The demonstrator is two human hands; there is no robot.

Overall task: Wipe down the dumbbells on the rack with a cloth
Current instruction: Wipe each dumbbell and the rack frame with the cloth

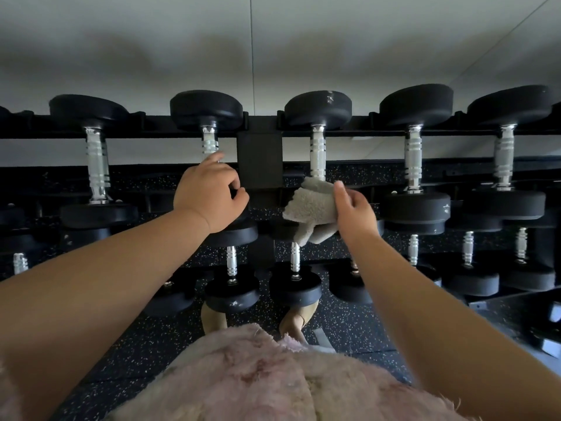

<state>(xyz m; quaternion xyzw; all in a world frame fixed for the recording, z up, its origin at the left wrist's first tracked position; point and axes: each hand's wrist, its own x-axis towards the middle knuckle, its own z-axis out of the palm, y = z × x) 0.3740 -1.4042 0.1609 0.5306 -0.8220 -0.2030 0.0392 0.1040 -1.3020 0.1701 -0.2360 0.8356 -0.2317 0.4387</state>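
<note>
a: speckled black rubber floor [145,344] fills the bottom of the frame. what's nearest?
b: a fuzzy pink garment [258,381] at bottom centre, with both bare forearms reaching up from the lower corners.
a: and the right hand [355,212]?
b: just right of centre, fingers and thumb pinched on a grey cloth [309,208]. the cloth is bunched against the near end of a dumbbell handle [317,153].
a: the left hand [209,192]?
b: just left of centre, fingers curled, forefinger tip touching the knurled handle of the neighbouring dumbbell [206,112] to the left. whether it actually grips anything i cannot tell; its palm side is hidden.
a: below them?
b: smaller dumbbells [296,287] on a lower tier, spread toward the lower right.
a: and behind?
b: a black rack [259,159] runs across the middle of the frame, its square post between the two hands. five dumbbells [413,159] lie on the top tier, with black heads and chrome handles. farthest back, a pale wall [334,41] spans the top.
</note>
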